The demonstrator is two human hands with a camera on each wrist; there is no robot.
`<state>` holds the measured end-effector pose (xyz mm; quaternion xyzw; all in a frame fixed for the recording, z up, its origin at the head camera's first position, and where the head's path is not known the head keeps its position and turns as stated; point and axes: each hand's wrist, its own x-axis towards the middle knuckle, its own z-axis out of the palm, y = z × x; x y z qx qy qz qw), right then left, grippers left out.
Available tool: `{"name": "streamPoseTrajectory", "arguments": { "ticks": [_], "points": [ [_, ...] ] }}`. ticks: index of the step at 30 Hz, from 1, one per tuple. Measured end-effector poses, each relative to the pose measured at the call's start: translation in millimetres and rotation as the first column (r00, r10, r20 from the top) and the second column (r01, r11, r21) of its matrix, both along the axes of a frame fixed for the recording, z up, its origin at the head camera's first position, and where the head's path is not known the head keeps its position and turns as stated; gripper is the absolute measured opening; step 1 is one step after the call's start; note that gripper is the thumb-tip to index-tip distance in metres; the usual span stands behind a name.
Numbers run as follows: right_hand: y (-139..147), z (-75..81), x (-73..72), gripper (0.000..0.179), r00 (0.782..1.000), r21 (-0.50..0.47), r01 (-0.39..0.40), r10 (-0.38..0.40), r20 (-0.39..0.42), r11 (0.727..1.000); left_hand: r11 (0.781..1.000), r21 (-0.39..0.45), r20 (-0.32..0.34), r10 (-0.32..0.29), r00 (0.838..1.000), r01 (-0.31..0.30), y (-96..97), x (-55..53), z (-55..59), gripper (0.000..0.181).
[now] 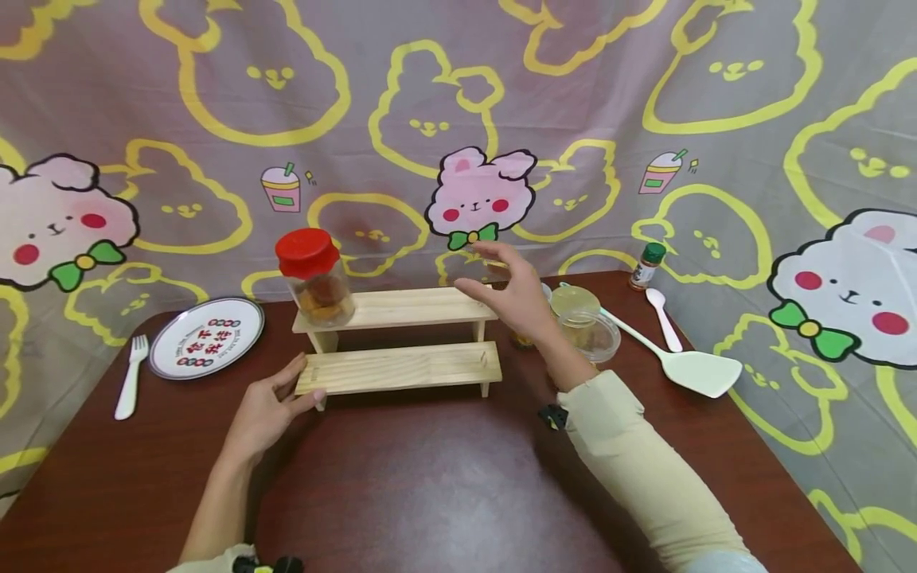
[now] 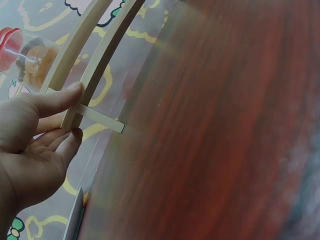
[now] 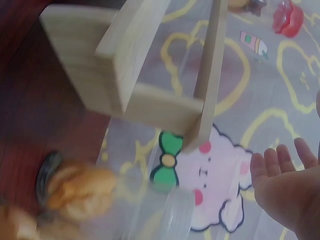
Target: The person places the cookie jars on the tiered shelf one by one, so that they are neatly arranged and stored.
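Note:
A two-step wooden rack [image 1: 401,366] stands on the table. My left hand [image 1: 265,414] grips the left end of its lower step; in the left wrist view the thumb [image 2: 60,101] lies on one face and fingers come round the other. On the upper step's left end is a clear jar [image 1: 324,298] with a red lid, partly filled with something orange-brown. My right hand [image 1: 523,302] hovers by the upper step's right end, thumb and fingers spread and holding nothing. Clear containers [image 1: 576,309] stand behind the right wrist, partly hidden; one with orange-brown contents [image 3: 82,192] appears blurred in the right wrist view.
A printed plate [image 1: 208,338] and a white fork [image 1: 132,378] lie at left. At right are a white spatula [image 1: 698,372], a white spoon [image 1: 664,320] and a green-capped spice bottle [image 1: 647,268]. A patterned curtain [image 1: 401,95] hangs close behind the table.

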<state>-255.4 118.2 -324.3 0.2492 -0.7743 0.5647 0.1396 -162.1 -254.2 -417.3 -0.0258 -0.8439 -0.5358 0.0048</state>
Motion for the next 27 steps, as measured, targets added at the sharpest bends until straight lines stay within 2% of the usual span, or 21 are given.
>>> {"name": "streamPoseTrajectory", "arguments": {
  "ticks": [6,14,21,27],
  "points": [
    [27.0,-1.8,3.1,0.054,0.999,0.036,0.034,-0.035,0.026,0.999,1.0,0.005,0.001,-0.002,1.0,0.002,0.3,0.2,-0.2,0.078],
    [60.3,-5.1,-0.6,0.049,0.998,0.12,0.011,-0.019,0.062,0.993,1.0,0.012,0.001,-0.003,1.0,0.003,-0.3,0.0,-0.8,0.077],
    [80.0,-2.5,-6.1,0.047,0.987,0.266,0.029,-0.07,0.146,0.964,1.0,0.019,-0.005,-0.002,1.0,0.002,-0.4,-0.3,-0.5,0.078],
    [91.0,-6.4,-11.3,0.043,0.981,0.337,0.022,-0.085,0.172,0.941,1.0,0.009,-0.008,-0.001,1.0,0.001,-1.0,-0.4,-2.5,0.078]
  ]
}}
